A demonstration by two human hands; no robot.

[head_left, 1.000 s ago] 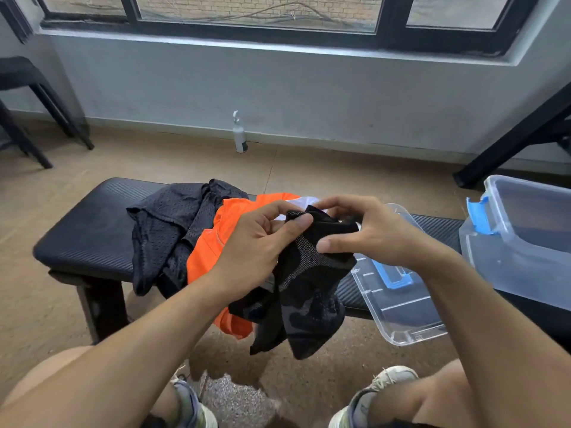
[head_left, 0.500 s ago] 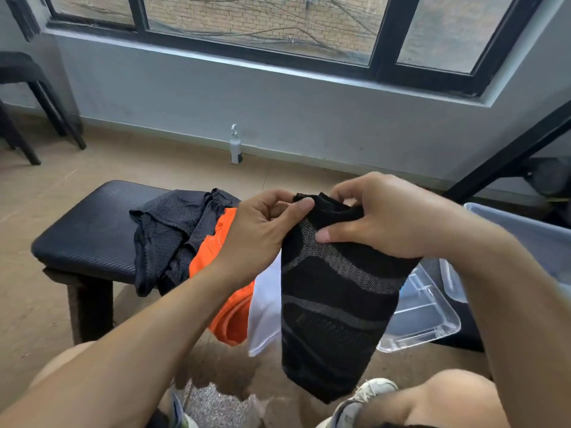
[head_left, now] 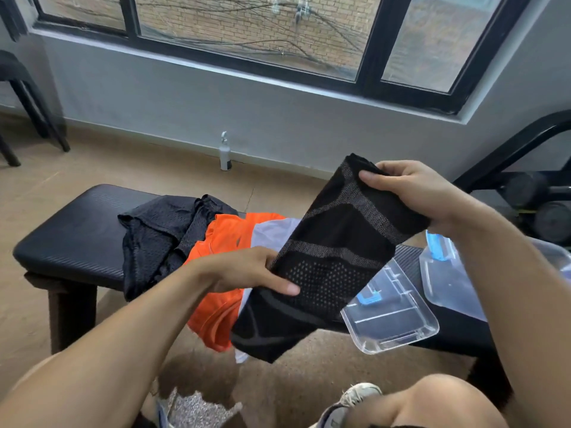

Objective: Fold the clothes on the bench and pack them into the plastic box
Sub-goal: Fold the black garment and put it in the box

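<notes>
Both hands grip a black patterned garment (head_left: 333,261) above the surface (head_left: 71,236): right hand (head_left: 411,193) its top, left hand (head_left: 247,270) its middle.

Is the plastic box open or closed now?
Open: its clear lid lies on the bench, beside the plastic box.

Blk garment (head_left: 336,251) w/ grey mesh bands by the fingertips (head_left: 289,288); orange top (head_left: 216,307), dk-grey mesh shirt (head_left: 157,233), blue-latched clear lid (head_left: 392,316).

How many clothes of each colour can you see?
Black: 1, the patterned garment in both hands
Dark grey: 1, mesh garment
Orange: 1, orange garment
White: 1, white garment
Total: 4
</notes>
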